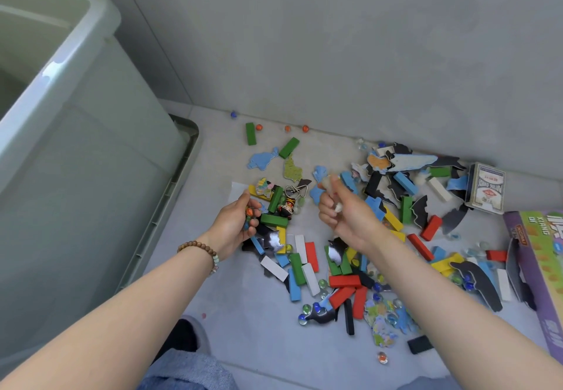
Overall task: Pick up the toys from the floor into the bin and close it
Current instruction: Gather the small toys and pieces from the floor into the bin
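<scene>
Your left hand (236, 225) is curled round a few marbles (249, 211), an orange one showing between the fingers. Your right hand (344, 214), held apart from it in mid-frame, is curled too and pinches small pale pieces (337, 207), too blurred to name. Beneath both hands the toy pile (344, 280) spreads over the floor toward the lower right: coloured wooden blocks, flat puzzle shapes and loose glass beads. You have a small figurine (286, 208) and a wire puzzle (295, 190) lying between your hands. Upper left, the bin (76, 54) stands open, with a grey-green rimmed panel (182, 161) on the floor at its base. At the right sit a card box (484, 193) and, at the frame's edge, a purple box (536, 252). A beaded bracelet (198, 246) circles your left wrist.
</scene>
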Motion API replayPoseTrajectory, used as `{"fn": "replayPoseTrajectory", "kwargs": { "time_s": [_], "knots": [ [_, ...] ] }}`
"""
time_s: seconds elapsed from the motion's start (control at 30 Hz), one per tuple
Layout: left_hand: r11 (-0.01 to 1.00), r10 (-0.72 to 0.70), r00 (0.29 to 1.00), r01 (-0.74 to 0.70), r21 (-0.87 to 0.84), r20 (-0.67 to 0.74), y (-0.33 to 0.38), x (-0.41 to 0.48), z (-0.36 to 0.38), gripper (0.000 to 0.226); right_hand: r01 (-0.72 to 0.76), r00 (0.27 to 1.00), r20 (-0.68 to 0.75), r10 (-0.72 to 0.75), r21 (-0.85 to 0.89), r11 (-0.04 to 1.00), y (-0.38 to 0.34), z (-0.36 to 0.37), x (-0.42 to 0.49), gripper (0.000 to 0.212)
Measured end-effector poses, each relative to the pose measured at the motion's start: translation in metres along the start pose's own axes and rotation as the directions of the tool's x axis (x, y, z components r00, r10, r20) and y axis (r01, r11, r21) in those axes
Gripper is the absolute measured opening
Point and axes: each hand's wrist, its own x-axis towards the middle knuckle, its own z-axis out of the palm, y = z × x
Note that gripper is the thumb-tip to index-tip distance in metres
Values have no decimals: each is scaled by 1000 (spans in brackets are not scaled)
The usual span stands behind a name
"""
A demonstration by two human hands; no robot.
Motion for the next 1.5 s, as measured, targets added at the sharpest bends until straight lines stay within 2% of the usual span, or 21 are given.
{"fn": "replayPoseTrajectory", "kwargs": {
  "time_s": [0.07,0.17,0.33,0.5,0.6,0.7,0.9,1.03,1.13,1.2,1.33,1.43,1.5],
  "knots": [
    [1000,0,1000,0,-1,0,0,0,0,37,-107,986,148,80,189,976,-17,2,-8,23],
    [1000,-3,1000,3,-6,-6,0,0,0,37,-137,981,165,98,244,960,-24,5,-12,28],
    [1000,-6,1000,6,-13,-7,0,0,-2,37,-96,995,20,94,58,994,-13,9,-1,39],
    [1000,-10,1000,10,-18,-8,0,0,-7,36,-77,997,1,77,-13,997,-4,5,4,12],
    [1000,0,1000,0,-4,-2,1,-1,-9,35,-55,987,-157,14,-258,965,4,0,11,4],
    [1000,12,1000,-12,26,2,0,-1,-10,34,-56,948,-297,-114,-508,859,13,-2,18,13],
    [996,42,999,-43,81,11,0,-1,-8,36,5,935,-239,-263,-732,682,36,3,38,20],
    [995,45,999,-47,90,16,0,-1,-7,38,75,924,-174,-341,-791,607,40,2,42,10],
    [995,50,999,-52,89,14,2,-3,-5,37,51,918,-182,-352,-827,560,44,1,39,15],
    [995,59,998,-61,84,16,6,-6,-4,37,37,921,-229,-315,-754,655,38,5,31,21],
    [990,115,992,-119,73,55,27,-27,4,36,-6,940,-313,-135,-412,911,-16,29,5,32],
    [975,206,973,-213,65,102,63,-62,6,36,19,977,-207,-45,-125,992,-73,65,-26,24],
    [954,285,953,-292,62,104,97,-94,-3,37,25,994,-108,-28,-31,999,-104,101,-49,23]
  ]
}}
